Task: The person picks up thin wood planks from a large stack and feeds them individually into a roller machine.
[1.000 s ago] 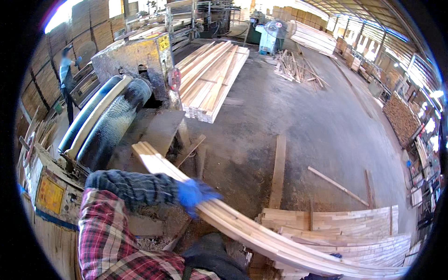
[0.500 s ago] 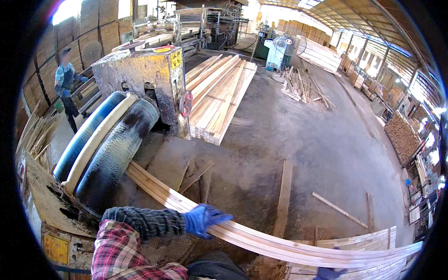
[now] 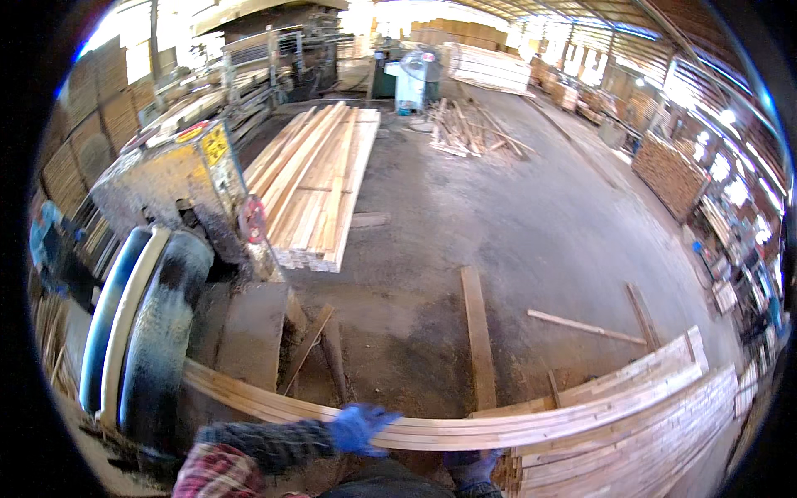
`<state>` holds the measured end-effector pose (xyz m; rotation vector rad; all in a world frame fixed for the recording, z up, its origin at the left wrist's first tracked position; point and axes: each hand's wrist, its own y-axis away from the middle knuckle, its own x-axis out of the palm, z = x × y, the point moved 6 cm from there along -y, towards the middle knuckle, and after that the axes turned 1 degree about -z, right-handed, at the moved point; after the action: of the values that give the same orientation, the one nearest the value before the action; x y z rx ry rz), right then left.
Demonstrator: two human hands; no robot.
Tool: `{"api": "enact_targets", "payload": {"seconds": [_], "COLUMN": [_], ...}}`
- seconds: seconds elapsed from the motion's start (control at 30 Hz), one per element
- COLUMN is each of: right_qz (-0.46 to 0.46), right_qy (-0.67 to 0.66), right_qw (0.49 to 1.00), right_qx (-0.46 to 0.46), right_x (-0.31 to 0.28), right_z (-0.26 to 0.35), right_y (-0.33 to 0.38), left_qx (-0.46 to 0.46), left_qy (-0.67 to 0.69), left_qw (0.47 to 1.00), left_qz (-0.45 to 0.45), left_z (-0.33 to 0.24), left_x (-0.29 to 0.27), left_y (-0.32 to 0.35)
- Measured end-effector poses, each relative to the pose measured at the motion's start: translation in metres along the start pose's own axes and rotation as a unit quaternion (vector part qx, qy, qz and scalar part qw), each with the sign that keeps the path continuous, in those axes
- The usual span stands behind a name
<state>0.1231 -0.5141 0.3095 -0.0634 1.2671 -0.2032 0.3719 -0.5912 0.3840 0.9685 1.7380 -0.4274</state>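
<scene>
A few long, pale wooden strips lie side by side and run across the front from left to right. My left hand, in a blue glove, is closed on them with its fingers over the top. Gloved as well, my right hand holds the strips from the near side and below, its fingers partly hidden by the wood. At the left, the strips pass behind a large roller with a pale band around it. Their right end lies over a stack of planks.
A worn machine housing stands behind the roller. Beyond it lies a big stack of boards. Loose boards and a scrap pile lie on the floor. A blurred person is at the far left.
The view has turned to the right. My right hand has moved left along the strips, closer to my left hand, and the strips' right end now lies over the plank stack.
</scene>
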Motion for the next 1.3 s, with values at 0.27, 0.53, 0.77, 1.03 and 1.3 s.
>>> {"api": "enact_targets", "payload": {"seconds": [0.27,0.53,0.77,1.03,1.3], "right_qz": [-0.036,-0.251,-0.284,-0.063,0.023], "right_qy": [-0.914,-0.879,-0.856,-0.901,-0.839], "right_qw": [0.198,0.255,0.287,0.235,0.345], "right_qx": [0.353,0.314,0.323,0.36,0.421], "right_x": [0.032,-0.012,0.003,0.046,0.031], "right_z": [-0.06,-0.196,-0.175,-0.054,-0.07], "right_y": [0.012,-0.021,-0.015,0.003,0.083], "left_qx": [-0.018,-0.02,-0.046,0.098,0.117], "left_qy": [-0.014,-0.023,0.068,0.091,0.014], "left_qw": [0.995,0.999,0.996,0.989,0.989], "left_qz": [-0.097,0.03,0.018,-0.067,-0.087], "left_z": [-0.065,-0.014,-0.035,-0.105,-0.133], "left_x": [0.015,0.002,-0.042,-0.008,0.002], "left_y": [-0.109,-0.015,0.009,-0.1,-0.17]}}
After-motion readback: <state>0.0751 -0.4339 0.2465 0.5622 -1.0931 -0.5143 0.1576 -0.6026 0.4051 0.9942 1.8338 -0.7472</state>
